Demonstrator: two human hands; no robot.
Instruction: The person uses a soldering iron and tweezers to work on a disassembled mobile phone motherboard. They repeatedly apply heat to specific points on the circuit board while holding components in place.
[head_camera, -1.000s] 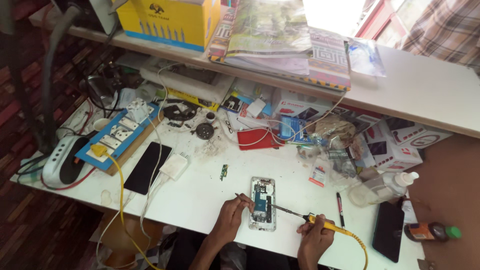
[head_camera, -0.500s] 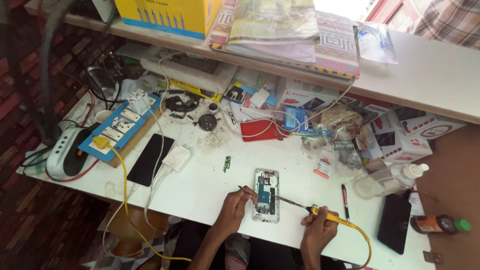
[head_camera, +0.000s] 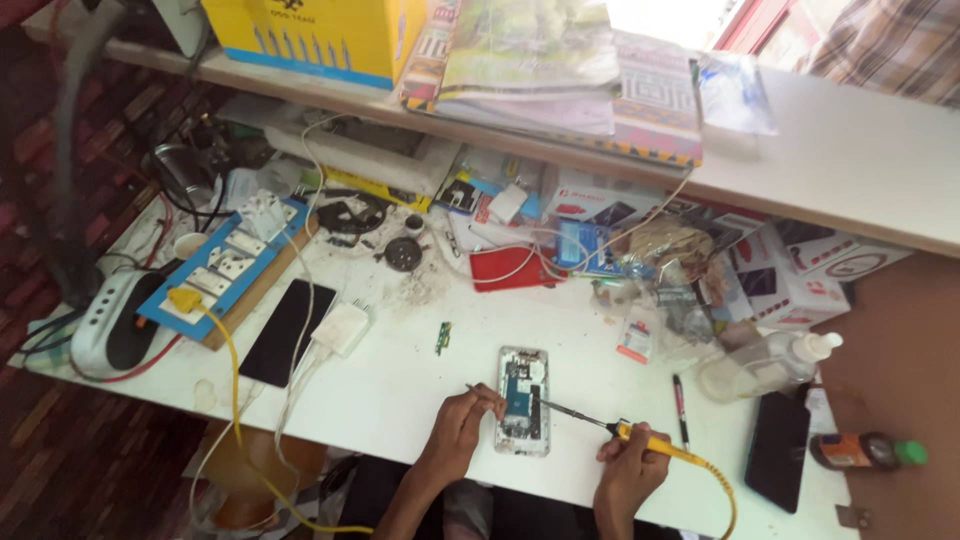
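Where cables crowd the white worktable (head_camera: 400, 380), an opened phone (head_camera: 523, 400) lies.

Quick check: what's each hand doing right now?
Left hand: closed on a thin tool, tip at the opened phone.
Right hand: closed on the yellow soldering iron.

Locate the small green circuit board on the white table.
In the head view, the small green circuit board lies loose on the white table, left of the opened phone and right of the white charger, apart from both hands.
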